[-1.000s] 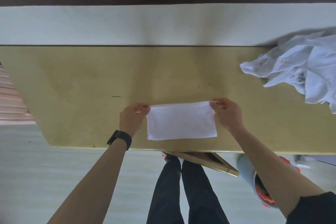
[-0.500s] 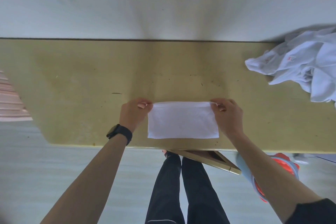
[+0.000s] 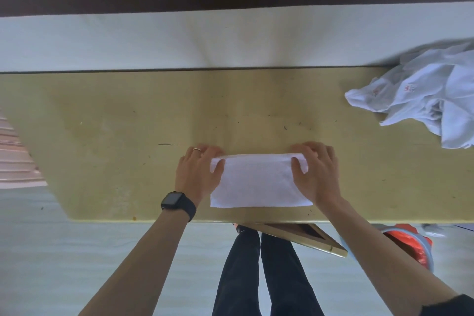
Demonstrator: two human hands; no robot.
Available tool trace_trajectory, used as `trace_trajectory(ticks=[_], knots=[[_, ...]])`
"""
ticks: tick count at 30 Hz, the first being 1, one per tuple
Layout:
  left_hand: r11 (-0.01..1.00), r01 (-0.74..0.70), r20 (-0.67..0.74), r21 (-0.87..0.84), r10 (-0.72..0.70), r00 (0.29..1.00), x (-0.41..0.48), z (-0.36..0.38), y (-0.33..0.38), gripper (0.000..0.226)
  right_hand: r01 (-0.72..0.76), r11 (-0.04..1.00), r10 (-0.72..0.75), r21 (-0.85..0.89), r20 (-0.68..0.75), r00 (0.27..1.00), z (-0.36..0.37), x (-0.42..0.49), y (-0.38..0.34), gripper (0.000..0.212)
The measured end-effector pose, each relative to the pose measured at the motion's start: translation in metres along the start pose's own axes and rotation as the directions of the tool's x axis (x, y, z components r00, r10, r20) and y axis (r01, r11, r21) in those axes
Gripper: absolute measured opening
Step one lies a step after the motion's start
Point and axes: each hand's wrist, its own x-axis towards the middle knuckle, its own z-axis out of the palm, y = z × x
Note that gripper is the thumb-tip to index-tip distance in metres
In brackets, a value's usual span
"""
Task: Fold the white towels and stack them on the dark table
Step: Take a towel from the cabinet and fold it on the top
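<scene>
Black watch on the wrist, then the left hand pinching the far left corner of the folded white towel, thumb on top, fingers curled behind the edge. Towel's lying flat near the front edge of the table. The right hand grips the far right corner the same way. Way off right sits a crumpled pile of towels.

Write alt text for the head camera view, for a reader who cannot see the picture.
The left hand and right hand pinch the far corners of a folded white towel lying near the front edge of a table. A crumpled pile of white towels sits at the table's right end. The left wrist wears a black watch.
</scene>
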Motion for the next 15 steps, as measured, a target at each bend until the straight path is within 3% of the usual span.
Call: trace_trajectory(ticks=[4,11,15], knots=[[0.986,-0.155,-0.017,0.06,0.156,0.988,0.007,0.01,0.009,0.018,0.159,0.985,-0.16,-0.071,0.002,0.987,0.009,0.005,-0.012,0.017],[0.983,-0.174,-0.04,0.051,0.176,0.984,0.011,0.008,0.014,0.008,0.186,0.979,-0.182,-0.083,0.048,0.982,0.015,0.012,-0.018,0.009],[0.982,-0.178,-0.032,0.068,0.18,0.983,0.014,0.005,0.014,0.009,0.225,0.966,-0.227,-0.124,-0.006,0.974,0.015,0.012,-0.017,0.006]])
